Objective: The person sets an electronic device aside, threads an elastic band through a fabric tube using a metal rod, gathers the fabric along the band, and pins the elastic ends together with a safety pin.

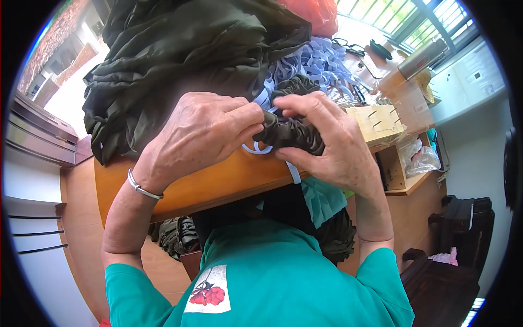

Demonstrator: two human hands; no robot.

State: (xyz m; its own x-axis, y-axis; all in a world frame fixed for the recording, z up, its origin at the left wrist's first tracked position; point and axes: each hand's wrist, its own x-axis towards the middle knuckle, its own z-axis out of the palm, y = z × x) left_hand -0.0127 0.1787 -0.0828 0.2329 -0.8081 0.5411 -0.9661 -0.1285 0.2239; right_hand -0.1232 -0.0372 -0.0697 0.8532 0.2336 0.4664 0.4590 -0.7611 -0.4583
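In the head view, a gathered dark olive fabric tube (291, 135) is bunched up between my two hands over the table edge. My left hand (204, 131), with a silver bangle at the wrist, is closed and pinches the tube's left end. Around its right part curl the thumb and fingers of my right hand (332, 136). A light blue elastic strip (294, 172) hangs below the tube, and a loop of the same kind shows beside my left fingertips. Whether the elastic runs inside the fabric is hidden.
A large heap of dark olive fabric (180, 65) covers the table's left and back. Behind my hands lies a pile of light blue elastic strips (321, 60). To the right stands a wooden block with nails (376, 121), above an open drawer (397, 169) holding plastic bags.
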